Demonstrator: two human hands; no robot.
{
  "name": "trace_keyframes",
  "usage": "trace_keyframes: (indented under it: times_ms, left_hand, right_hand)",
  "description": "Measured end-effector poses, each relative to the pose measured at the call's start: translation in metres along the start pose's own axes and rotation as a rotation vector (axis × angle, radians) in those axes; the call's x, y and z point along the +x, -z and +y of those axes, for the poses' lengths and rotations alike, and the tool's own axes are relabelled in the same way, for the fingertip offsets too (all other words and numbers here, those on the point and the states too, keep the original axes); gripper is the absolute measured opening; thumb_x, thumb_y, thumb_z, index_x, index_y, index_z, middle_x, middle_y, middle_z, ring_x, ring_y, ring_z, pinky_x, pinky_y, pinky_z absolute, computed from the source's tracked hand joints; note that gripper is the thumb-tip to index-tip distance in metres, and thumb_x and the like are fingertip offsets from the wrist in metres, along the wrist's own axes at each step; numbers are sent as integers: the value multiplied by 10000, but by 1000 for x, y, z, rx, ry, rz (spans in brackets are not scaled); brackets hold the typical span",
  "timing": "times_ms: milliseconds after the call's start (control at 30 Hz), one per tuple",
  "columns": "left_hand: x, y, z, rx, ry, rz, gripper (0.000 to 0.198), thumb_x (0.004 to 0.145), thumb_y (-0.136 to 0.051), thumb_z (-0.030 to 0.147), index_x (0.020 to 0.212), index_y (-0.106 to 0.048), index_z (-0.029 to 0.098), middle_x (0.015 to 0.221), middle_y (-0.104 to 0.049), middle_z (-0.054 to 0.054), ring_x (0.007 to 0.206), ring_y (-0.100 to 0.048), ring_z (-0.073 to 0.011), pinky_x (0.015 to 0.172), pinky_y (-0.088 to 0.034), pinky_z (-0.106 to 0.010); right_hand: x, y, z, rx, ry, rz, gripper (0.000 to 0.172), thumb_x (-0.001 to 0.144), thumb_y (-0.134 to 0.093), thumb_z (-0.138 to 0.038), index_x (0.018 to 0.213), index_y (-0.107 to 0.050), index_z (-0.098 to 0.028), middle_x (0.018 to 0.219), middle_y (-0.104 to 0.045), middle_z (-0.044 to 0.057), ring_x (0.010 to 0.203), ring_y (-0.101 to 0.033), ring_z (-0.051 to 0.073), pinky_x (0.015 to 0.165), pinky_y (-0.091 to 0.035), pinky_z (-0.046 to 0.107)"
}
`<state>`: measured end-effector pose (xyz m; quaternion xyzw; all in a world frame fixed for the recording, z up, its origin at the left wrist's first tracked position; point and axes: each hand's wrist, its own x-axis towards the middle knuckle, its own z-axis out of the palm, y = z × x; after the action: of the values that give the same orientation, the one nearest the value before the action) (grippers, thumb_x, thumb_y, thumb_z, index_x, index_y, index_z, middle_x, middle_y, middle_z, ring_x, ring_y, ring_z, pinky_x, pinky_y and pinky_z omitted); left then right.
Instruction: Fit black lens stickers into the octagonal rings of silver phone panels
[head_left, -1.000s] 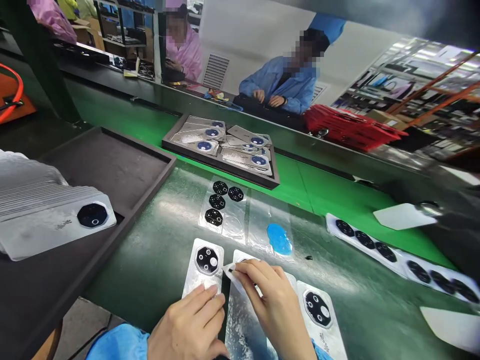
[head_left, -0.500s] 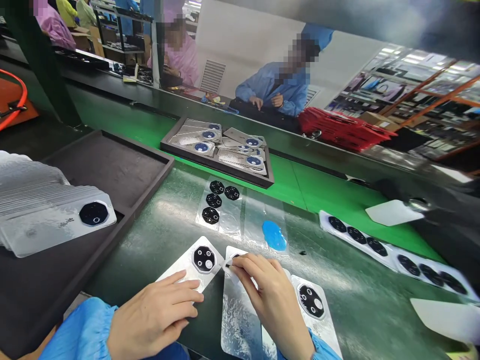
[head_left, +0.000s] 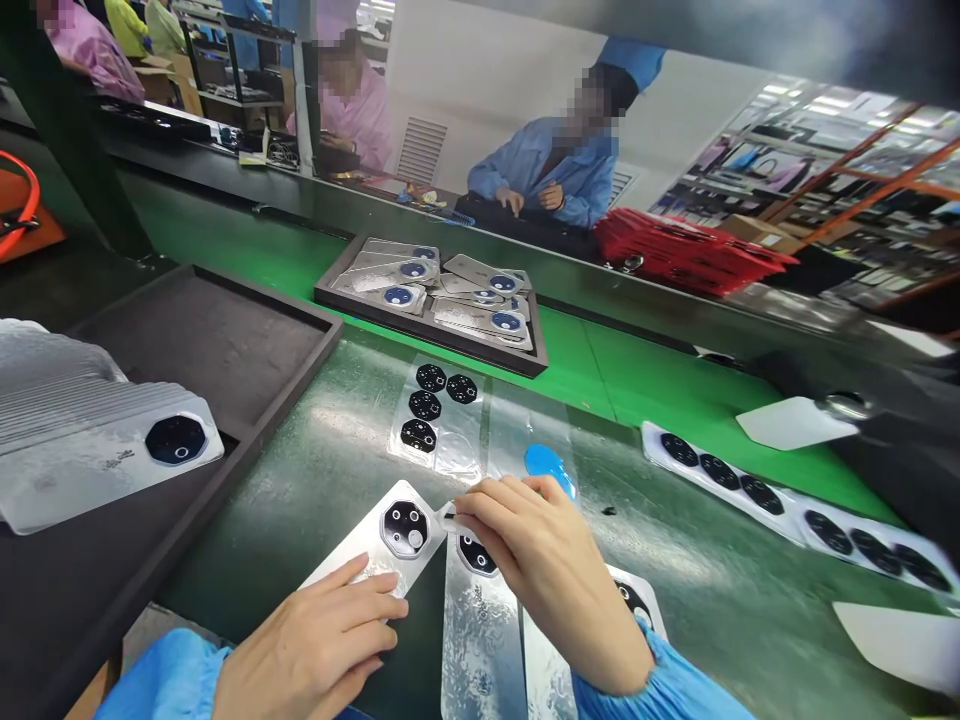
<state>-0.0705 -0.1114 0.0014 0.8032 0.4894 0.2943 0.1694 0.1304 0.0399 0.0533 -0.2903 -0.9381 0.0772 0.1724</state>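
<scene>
One small pale film piece (head_left: 448, 516) with a dark mark is pinched in the right hand's (head_left: 532, 560) fingertip grip, at the corner of a slanted silver panel (head_left: 362, 537); whether it touches the panel is hard to tell. The left hand (head_left: 319, 625) rests on that panel, its grip spread, fingers apart. Its black octagonal plate (head_left: 405, 528) lies beside the film piece. Just right, a second panel (head_left: 484, 640) lies on the green tabletop (head_left: 712, 620), partly under the right hand. Beyond, a clear sheet (head_left: 459, 455) bears four black octagonal stickers (head_left: 425, 405), near a blue patch (head_left: 546, 465). Farther off, a dark tray (head_left: 442, 336) holds loose panels; at left, a larger tray (head_left: 217, 330) holds a fanned panel stack (head_left: 82, 480). Well to the right lies a white strip (head_left: 793, 520) of dark discs.
</scene>
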Motion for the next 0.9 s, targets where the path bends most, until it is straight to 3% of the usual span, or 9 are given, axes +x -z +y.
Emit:
trace_keyframes:
  times_ms: [233, 500, 900]
  left_hand:
    - [9, -21, 13, 203, -56, 110, 220, 976, -452, 91, 1025, -661, 141, 1117, -743, -47, 1194, -646, -177, 1127, -427, -320]
    - [13, -38, 16, 247, -25, 207, 232, 987, -442, 106, 1016, -669, 143, 1136, -746, -45, 1173, -660, -181, 1081, -498, -329]
    - [14, -39, 20, 210, 28, 178, 241, 999, -429, 114, 1075, -658, 136, 1133, -748, -37, 1164, -666, -186, 1077, -505, -353]
  right_hand:
    - [31, -21, 7, 42, 115, -166, 263, 1012, -490, -185, 815, -662, -213, 762, -691, -25, 687, -568, 134, 751, -282, 336]
    - [34, -37, -1, -65, 137, -150, 259, 978, -553, -169, 733, -632, -196, 711, -667, -19, 684, -561, 140, 714, -266, 337]
    - [34, -42, -5, -175, 182, -151, 238, 936, -595, -121, 710, -615, -191, 683, -641, -12, 667, -534, 154, 721, -271, 340]
